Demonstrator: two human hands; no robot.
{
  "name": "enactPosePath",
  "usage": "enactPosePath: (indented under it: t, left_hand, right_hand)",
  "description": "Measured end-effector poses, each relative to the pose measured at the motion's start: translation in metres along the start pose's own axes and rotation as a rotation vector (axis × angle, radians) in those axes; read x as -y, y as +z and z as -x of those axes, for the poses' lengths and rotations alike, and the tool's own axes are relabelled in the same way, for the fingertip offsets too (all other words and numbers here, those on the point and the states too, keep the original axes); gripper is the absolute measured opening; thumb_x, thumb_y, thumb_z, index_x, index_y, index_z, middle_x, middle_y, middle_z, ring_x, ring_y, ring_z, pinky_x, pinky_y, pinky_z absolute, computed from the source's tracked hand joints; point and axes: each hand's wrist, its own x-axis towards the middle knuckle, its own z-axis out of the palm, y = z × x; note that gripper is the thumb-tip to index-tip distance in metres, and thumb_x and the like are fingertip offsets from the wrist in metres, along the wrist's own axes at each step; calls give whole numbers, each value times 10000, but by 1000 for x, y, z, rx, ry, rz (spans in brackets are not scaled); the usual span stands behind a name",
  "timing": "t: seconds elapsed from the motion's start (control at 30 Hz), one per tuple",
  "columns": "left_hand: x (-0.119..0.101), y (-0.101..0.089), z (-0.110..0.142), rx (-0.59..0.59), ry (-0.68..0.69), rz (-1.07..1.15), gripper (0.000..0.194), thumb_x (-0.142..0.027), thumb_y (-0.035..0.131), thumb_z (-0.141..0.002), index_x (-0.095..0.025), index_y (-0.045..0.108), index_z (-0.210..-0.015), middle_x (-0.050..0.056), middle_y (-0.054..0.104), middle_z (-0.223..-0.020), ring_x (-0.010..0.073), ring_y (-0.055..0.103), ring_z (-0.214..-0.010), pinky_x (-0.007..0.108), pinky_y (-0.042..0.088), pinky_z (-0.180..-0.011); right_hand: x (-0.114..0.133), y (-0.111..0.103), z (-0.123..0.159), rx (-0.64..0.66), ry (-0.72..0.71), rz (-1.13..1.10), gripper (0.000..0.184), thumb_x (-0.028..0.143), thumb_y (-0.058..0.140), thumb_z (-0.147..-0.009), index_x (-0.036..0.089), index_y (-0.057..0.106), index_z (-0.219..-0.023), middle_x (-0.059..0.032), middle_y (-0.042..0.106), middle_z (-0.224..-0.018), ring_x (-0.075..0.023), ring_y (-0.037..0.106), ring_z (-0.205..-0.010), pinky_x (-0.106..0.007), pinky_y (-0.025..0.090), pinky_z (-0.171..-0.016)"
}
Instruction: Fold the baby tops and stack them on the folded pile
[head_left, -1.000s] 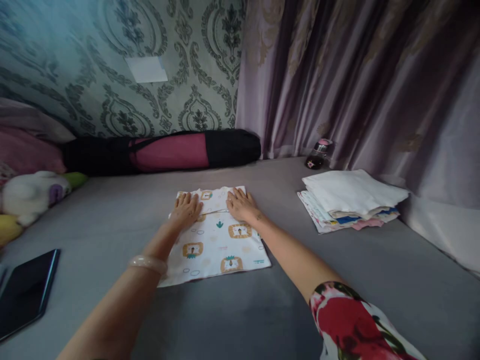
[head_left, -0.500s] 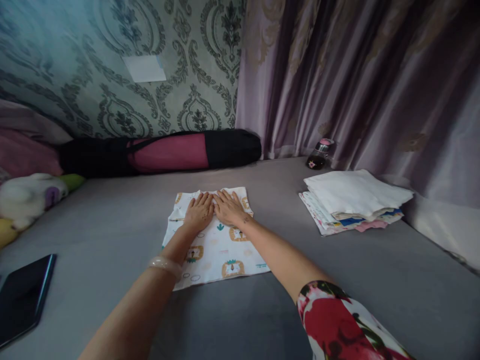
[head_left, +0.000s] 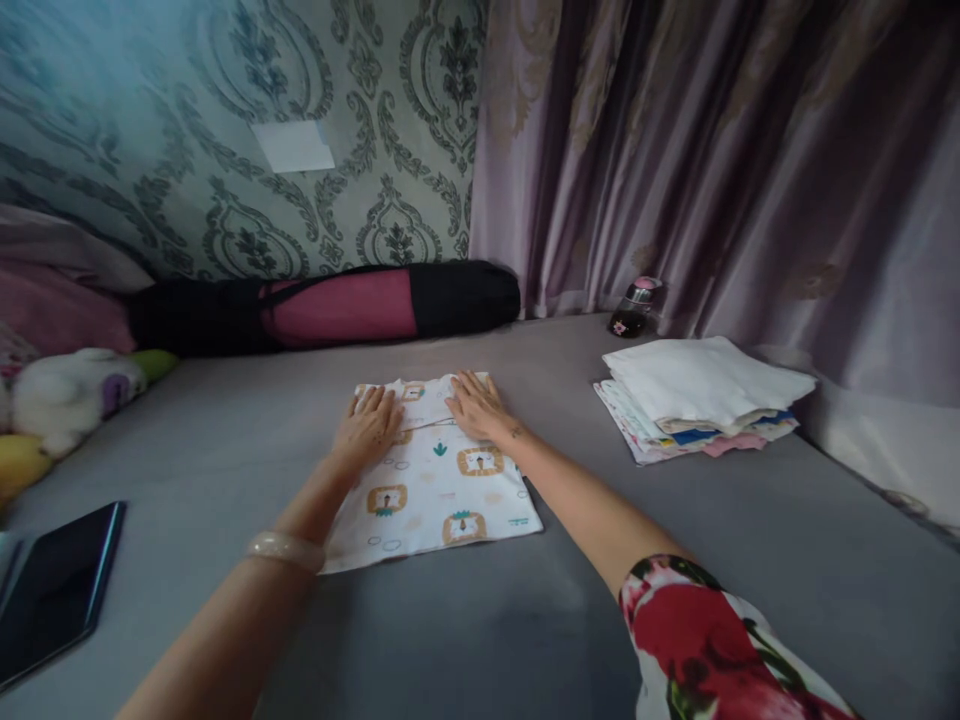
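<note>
A white cloth (head_left: 431,495) printed with orange lion faces lies on the grey bed sheet (head_left: 465,640) in front of me. Its far part is folded over toward me, making a band across the top. My left hand (head_left: 369,425) rests flat on the left end of that band, fingers stretched out. On the right end lies my right hand (head_left: 478,405), also flat with its fingers extended. Neither hand grips anything. Part of the cloth's left edge is hidden under my left forearm.
To the right sits a stack of folded cloths (head_left: 709,385), with a dark bottle (head_left: 628,315) behind it. A tablet or phone (head_left: 60,590) and plush toys (head_left: 67,400) are at left. A long black-and-pink bag (head_left: 337,308) lies along the wall.
My hands have slid apart along the folded band, the left one leftward and the right one rightward. The view has shifted slightly.
</note>
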Motion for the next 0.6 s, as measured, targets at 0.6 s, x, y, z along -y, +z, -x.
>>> enactPosePath:
  t: [0.6]
  left_hand:
    - [5,-11,43,-63,-139,13,567,-404,314,-949,-74,415,-1399,229,391,-1480,328,409,-1342,468,352,-1070]
  right_hand:
    - [10,-12,48,21,-163,-15,601,422,278,-995,84,315,-1491,-139,208,-1586,-232,119,-1476,-461,48,-1197]
